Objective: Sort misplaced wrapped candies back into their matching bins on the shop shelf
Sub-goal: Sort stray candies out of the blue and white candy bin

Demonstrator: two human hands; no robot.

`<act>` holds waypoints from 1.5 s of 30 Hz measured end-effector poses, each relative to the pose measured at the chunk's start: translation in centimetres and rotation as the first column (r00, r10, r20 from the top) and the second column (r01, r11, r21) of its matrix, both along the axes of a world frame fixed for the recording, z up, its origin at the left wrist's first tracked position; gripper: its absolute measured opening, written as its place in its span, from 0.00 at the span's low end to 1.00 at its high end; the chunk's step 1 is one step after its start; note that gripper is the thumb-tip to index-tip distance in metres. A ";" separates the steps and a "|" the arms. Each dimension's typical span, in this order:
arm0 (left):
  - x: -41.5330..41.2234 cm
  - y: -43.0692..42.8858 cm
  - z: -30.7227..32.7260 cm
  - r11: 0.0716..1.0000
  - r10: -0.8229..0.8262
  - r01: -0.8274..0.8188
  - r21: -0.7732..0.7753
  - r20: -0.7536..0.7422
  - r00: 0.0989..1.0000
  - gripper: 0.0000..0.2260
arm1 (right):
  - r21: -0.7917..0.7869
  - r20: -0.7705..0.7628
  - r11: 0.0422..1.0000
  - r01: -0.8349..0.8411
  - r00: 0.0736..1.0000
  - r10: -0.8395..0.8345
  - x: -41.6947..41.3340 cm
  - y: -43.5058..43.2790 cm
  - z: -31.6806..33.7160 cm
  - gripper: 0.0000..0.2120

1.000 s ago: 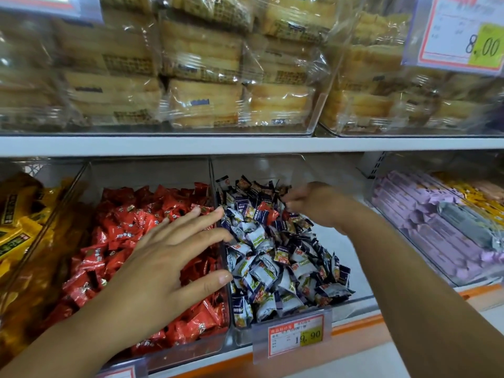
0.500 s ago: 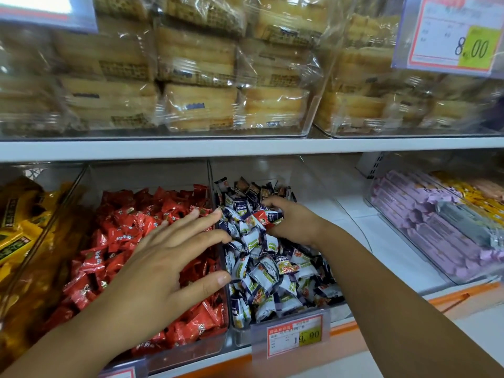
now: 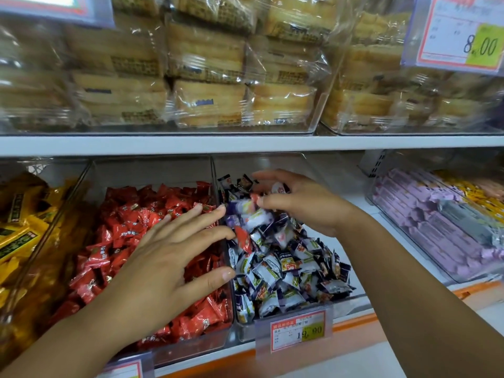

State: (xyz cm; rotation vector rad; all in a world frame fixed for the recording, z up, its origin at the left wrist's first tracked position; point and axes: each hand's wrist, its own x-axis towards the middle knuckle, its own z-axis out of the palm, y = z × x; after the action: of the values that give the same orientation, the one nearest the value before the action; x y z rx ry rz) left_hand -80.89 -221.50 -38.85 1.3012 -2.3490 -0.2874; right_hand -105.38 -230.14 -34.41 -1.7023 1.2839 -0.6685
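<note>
Left hand [image 3: 166, 255] splayed empty; right hand [image 3: 305, 203] pinches a blurred red candy [image 3: 255, 198].

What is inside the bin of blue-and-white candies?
The bin holds mostly blue-and-white candies, plus a stray red candy. The right hand covers the rear of the pile, so more strays may be hidden.

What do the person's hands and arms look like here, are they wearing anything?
Both are bare. The left hand and right hand show no gloves, rings, watch or bracelet, and no sleeve covers either forearm as far as the picture shows. Fingernails are short and unpainted.
</note>
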 end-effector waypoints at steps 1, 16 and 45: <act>0.0 0.0 0.0 1.000 -0.003 0.003 -0.007 -0.003 1.000 0.24 | 0.041 0.028 0.999 0.010 1.000 -0.011 -0.3 0.1 -0.1 0.18; -0.1 0.4 0.0 1.000 0.011 -0.011 0.000 -0.023 1.000 0.24 | 0.035 -0.489 0.999 0.014 0.872 0.005 -3.2 0.4 0.3 0.12; -0.1 -0.1 -0.4 0.999 -0.001 -0.001 -0.051 -0.052 0.999 0.25 | 0.164 0.102 0.980 0.116 0.986 -0.134 -1.9 -0.9 -1.4 0.12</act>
State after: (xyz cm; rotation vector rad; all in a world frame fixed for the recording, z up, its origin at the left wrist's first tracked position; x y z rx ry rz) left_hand -81.02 -221.59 -39.25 1.2553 -2.2979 -0.2568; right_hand -107.33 -231.06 -35.78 -1.4455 1.3360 -0.7064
